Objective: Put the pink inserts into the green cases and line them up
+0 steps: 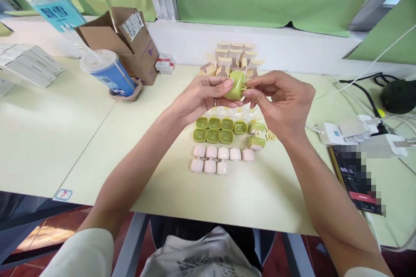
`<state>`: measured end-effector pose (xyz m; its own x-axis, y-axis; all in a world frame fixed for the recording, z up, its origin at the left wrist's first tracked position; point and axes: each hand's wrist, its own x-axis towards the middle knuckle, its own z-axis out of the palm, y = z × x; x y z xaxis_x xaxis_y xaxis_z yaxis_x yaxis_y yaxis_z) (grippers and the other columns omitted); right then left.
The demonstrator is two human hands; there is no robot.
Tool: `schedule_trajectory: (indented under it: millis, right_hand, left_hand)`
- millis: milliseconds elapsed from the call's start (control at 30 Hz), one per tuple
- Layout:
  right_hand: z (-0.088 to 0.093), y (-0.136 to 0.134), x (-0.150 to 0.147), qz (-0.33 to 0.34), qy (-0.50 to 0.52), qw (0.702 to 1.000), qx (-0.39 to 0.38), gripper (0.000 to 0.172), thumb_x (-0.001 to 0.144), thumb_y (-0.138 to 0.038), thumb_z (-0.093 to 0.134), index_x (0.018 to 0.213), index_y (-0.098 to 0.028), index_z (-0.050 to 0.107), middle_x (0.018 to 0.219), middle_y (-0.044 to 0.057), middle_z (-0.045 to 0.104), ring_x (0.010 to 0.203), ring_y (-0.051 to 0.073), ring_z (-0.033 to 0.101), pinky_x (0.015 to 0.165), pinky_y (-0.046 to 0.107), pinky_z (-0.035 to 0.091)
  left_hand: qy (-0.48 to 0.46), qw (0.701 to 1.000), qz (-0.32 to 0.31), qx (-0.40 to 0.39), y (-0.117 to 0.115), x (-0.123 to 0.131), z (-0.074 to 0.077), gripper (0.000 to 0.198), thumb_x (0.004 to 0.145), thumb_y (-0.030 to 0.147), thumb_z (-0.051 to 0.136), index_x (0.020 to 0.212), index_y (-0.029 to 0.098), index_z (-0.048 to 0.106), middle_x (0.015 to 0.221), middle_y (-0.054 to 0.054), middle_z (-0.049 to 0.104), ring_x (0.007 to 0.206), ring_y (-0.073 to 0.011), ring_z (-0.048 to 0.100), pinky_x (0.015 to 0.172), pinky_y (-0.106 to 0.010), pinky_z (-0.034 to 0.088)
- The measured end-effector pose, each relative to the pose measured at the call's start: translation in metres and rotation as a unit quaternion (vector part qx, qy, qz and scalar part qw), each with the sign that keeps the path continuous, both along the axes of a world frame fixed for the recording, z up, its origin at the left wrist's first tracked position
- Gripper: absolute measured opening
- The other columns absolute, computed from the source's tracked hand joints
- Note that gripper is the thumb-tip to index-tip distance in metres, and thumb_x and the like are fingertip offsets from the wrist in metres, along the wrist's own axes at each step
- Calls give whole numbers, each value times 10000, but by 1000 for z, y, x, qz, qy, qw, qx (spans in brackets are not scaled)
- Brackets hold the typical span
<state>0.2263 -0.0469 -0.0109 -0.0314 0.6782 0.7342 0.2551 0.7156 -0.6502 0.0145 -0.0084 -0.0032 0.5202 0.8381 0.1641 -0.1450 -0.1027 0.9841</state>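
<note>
Green paper covers the windows above my pale surface. A lower-left sticker reads "7"; an upper-left bottle's blue label bears Chinese characters. Near centre, my left hand grips a green case; my right hand pinches a small yellow piece at its right end.

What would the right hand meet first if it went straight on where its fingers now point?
Most likely the green case held in the left hand; the right hand's fingertips are right beside it, though whether they already touch it is unclear.
</note>
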Motion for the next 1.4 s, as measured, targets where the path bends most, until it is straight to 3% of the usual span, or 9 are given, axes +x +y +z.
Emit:
schedule_trajectory:
  millis: [100, 200, 333, 433, 633, 833, 1033, 1200, 1400]
  right_hand:
    - [3, 1, 3, 4, 10, 1000, -24, 159, 956, -397, 915, 1031, -282, 836, 950, -2, 813, 795, 191, 768, 697, 387, 706]
    - [6, 0, 5, 3, 3, 999, -38, 60, 980, -346, 887, 1012, -304, 858, 993, 9, 826, 817, 198, 776, 750, 414, 723]
    - [5, -2, 4, 15, 5, 1000, -2, 76, 968, -258, 878, 955, -334, 879, 949, -1, 835, 849, 215, 779, 750, 430, 725]
    - [0, 2, 4, 1, -15, 1000, -1, 39, 976, -307, 873, 941, -320, 861, 967, 16, 826, 934, 244, 786, 803, 463, 732]
    - [3, 13, 18, -10, -137, 989, -59, 294, 986, -403, 849, 1264, -332, 784, 1296, 50, 768, 1027, 234, 767, 764, 383, 721]
    - [15, 3, 26, -43, -257, 965, 18, 145, 1067, -334, 732, 1145, -334, 855, 1434, 112, 669, 1163, 293, 740, 951, 508, 705]
    - [-3, 11, 19, -45, -348, 937, -5, 122, 1070, -330, 734, 1035, -274, 836, 1419, 120, 655, 1236, 341, 712, 904, 527, 683]
    - [-1, 12, 18, -11, -280, 959, -50, 82, 976, -317, 851, 932, -285, 790, 1374, 98, 697, 1338, 380, 682, 917, 517, 688]
    - [37, -5, 40, -11, -133, 990, -52, 135, 911, -205, 870, 882, -288, 768, 1088, 59, 855, 1091, 277, 811, 775, 422, 670]
  left_hand:
    - [-3, 1000, 12, 8, 0, -2, 3, 530, 941, 687, 847, 1068, 173, 814, 1040, -101, 865, 1140, -334, 869, 998, -449, 735]
    - [5, 1000, 16, 19, 0, -4, 5, 533, 949, 691, 838, 1086, 176, 816, 1038, -86, 863, 1128, -322, 871, 979, -441, 736]
    - [19, 999, -3, 31, 0, -4, 4, 548, 915, 708, 865, 1046, 178, 815, 1004, -81, 852, 1099, -313, 871, 971, -454, 736]
    - [24, 999, 0, 36, 1, -3, 1, 539, 883, 681, 908, 1066, 182, 816, 1010, -81, 840, 1098, -311, 867, 957, -454, 735]
    - [57, 994, 43, 78, 5, -8, -3, 453, 811, 453, 998, 1169, 227, 836, 1098, -42, 834, 1063, -239, 837, 946, -417, 716]
    - [181, 947, 141, 225, -1, -4, -3, 356, 759, 244, 949, 1102, 204, 861, 1066, -42, 841, 942, -187, 800, 896, -353, 705]
    - [234, 903, 167, 320, -11, 8, -7, 286, 800, 241, 858, 1083, 218, 826, 1071, -40, 831, 919, -181, 754, 892, -365, 693]
    - [240, 908, 141, 312, -15, 9, -6, 220, 810, 219, 811, 1029, 224, 795, 1032, -49, 806, 954, -217, 736, 964, -427, 670]
    - [280, 904, 135, 294, -10, 12, -18, 293, 789, 167, 812, 1076, 205, 763, 1093, -78, 779, 996, -260, 740, 994, -475, 653]
